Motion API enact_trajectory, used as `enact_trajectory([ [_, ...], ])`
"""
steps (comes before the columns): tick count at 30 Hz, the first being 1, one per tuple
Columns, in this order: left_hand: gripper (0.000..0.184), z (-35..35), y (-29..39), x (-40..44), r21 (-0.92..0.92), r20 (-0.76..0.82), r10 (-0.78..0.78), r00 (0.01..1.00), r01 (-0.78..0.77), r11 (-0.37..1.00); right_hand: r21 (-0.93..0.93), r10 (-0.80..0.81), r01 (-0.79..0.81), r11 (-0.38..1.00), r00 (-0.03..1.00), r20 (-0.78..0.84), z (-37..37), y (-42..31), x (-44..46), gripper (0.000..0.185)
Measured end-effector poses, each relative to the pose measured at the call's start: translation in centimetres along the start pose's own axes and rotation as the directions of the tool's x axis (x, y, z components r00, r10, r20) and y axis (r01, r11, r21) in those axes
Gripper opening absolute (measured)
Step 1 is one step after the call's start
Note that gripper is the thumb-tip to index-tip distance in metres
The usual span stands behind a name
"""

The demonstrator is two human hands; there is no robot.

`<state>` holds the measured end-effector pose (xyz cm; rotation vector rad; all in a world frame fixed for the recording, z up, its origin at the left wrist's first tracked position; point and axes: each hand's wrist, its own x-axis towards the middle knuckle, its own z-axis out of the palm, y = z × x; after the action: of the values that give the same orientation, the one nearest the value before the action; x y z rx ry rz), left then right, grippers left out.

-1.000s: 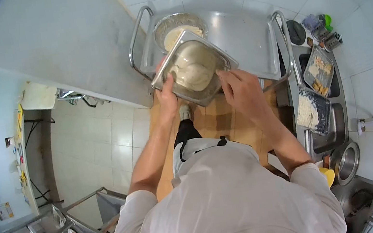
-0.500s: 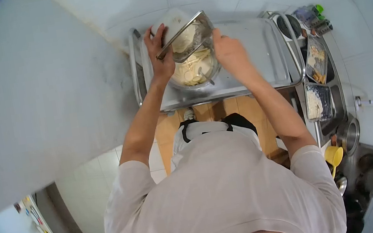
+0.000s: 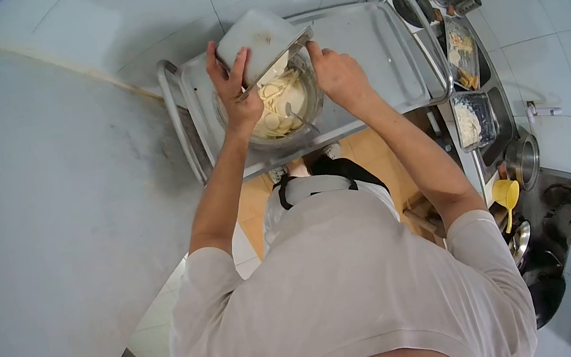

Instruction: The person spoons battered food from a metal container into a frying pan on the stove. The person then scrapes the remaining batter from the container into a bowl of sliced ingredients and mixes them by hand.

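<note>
A rectangular metal pan (image 3: 257,39) is tipped steeply over a large bowl (image 3: 319,102), its underside facing up towards me. My left hand (image 3: 235,88) is closed on the pan's left end, fingers spread along its outside. At the opposite corner, my right hand (image 3: 343,79) grips the rim. Pale, cream-coloured sliced food (image 3: 274,114) lies in the bowl, some of it long and strip-like. A spoon (image 3: 303,120) leans in the bowl, its handle towards me. The pan hides the far part of the bowl.
The bowl stands on a metal trolley (image 3: 374,52) with raised tube handles. A wall (image 3: 77,181) runs along the left. At right are a food-filled tray (image 3: 463,57), a container of white food (image 3: 469,123), a metal pot (image 3: 521,157) and a yellow ladle (image 3: 505,194).
The pan has been tipped further, so its inside, seen before with pale food in it, is now mostly turned away. My view has shifted, and both hands keep their hold.
</note>
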<state>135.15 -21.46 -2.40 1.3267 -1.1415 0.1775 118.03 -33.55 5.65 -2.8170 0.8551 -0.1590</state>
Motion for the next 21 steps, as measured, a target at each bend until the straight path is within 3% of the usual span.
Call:
enact_trajectory([
  [11,0.061,-0.6,-0.8,-1.1,0.100,0.053,0.003,0.999,-0.008,0.995,-0.064,-0.070,0.074,0.995,0.995,0.066,2.5,1.2,-1.5,0.031],
  [15,0.062,-0.5,-1.7,-1.6,0.042,0.035,0.006,0.999,-0.007,0.999,-0.050,-0.002,0.007,0.999,0.996,0.089,1.2,0.6,-1.3,0.034],
  [21,0.061,-0.3,-1.5,-1.7,-0.048,0.005,-0.018,1.000,0.019,0.999,-0.065,0.011,-0.006,0.998,0.997,0.076,4.9,0.2,0.5,0.035],
])
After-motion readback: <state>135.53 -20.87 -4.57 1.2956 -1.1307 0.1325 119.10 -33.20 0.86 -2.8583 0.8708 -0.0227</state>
